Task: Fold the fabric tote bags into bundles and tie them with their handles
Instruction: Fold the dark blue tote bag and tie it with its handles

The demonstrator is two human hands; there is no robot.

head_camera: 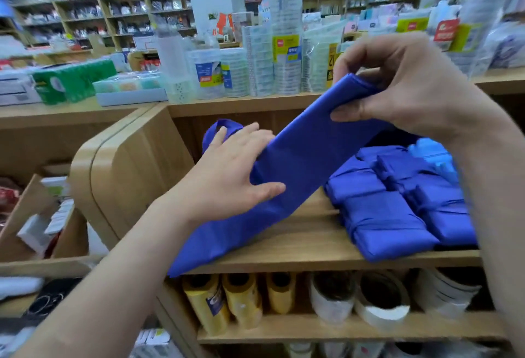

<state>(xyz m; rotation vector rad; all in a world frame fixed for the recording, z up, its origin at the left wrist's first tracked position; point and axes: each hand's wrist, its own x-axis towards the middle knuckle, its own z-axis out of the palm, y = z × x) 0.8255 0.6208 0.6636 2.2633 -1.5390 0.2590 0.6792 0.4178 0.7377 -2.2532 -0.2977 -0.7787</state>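
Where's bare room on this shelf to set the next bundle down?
Bare wood on the shelf lies left of the tied bundles, under the folded bag, out to the curved end panel. The right side is packed with bundles; the counter above is crowded with tape stacks.

Bare wood on shelf (306, 239) open btwn bag strip (295, 161) & bundles (383, 215), wedge only. Bundles fill rt half. Left walled by side panel (127, 164); tape stacks (272, 67) crowd surface (241, 101) above.

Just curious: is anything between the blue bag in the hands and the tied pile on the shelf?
Nothing visible. The bag, pinched by the right hand with the left hand on it, is beside the bundles on the shelf.
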